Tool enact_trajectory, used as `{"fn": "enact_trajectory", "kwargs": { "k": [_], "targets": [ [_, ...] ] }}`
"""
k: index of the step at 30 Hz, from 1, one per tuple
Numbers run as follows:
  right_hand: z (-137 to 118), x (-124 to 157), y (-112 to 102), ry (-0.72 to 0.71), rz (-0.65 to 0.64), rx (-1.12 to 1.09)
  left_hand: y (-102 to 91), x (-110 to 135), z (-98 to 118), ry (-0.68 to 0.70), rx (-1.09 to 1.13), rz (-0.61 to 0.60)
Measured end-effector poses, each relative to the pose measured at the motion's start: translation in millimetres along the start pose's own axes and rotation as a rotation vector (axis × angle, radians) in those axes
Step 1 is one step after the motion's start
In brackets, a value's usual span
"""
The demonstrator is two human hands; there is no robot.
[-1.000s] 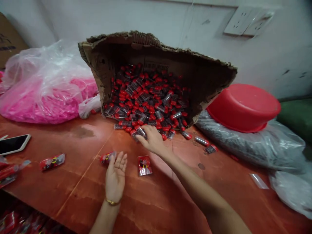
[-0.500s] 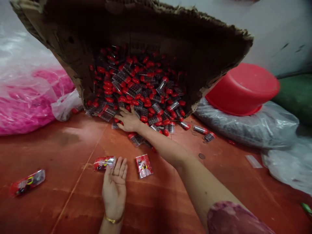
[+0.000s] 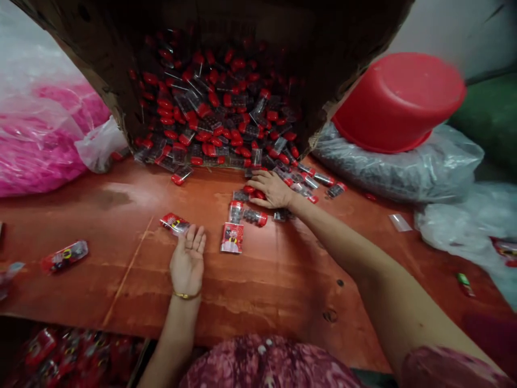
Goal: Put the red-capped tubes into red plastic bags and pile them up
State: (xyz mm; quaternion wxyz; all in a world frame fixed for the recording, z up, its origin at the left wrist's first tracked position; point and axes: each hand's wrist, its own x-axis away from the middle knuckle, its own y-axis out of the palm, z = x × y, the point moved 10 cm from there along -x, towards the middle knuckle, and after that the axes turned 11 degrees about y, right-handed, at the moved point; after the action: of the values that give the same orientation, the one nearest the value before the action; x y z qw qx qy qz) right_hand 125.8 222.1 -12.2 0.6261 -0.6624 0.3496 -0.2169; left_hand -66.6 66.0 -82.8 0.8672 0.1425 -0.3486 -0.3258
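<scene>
A large heap of small clear containers with red caps and dark contents spills from a tipped cardboard box onto the red table. My right hand lies palm down over several of these containers just outside the box, its fingers spread and touching them. Palm up on the table, my left hand is open with nothing in it. Its fingertips are beside a red printed packet. Another red printed packet lies between the hands, touching or close to a loose container.
A red plastic tub rests upside down on a bulging clear bag at right. Pink-filled bags stand at left. One more red packet lies left on the table. Below its front edge are many red packets.
My right hand has moved right and drawn several containers out of the heap onto the table. The left hand stays palm up beside the packet. The view has tipped downward.
</scene>
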Motion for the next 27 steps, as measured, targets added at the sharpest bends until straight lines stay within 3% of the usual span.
{"fn": "enact_trajectory", "kwargs": {
  "k": [11, 15, 19, 21, 23, 25, 27],
  "targets": [
    [-1, 74, -28, 0.004, 0.077, 0.042, -26.3, 24, 40, 0.203, -0.251, -0.053],
    [-39, 69, -23, 0.046, 0.112, 0.064, -29.0, 35, 38, 0.226, -0.372, -0.105],
    [-82, 50, 5, 0.012, 0.033, 0.030, -29.0, 49, 39, 0.313, -0.517, -0.129],
    [-86, 48, 13, 0.007, 0.008, 0.014, -22.9, 54, 48, 0.465, -0.636, -0.152],
    [-79, 52, 12, 0.010, 0.010, 0.014, -4.7, 58, 53, 0.651, -0.847, -0.243],
    [-71, 62, 2, 0.040, 0.040, 0.028, 22.4, 60, 47, 0.804, -1.155, -0.391],
    [-66, 74, -12, 0.140, 0.097, 0.036, 45.3, 56, 32, 0.866, -1.471, -0.518]
  ]
}}
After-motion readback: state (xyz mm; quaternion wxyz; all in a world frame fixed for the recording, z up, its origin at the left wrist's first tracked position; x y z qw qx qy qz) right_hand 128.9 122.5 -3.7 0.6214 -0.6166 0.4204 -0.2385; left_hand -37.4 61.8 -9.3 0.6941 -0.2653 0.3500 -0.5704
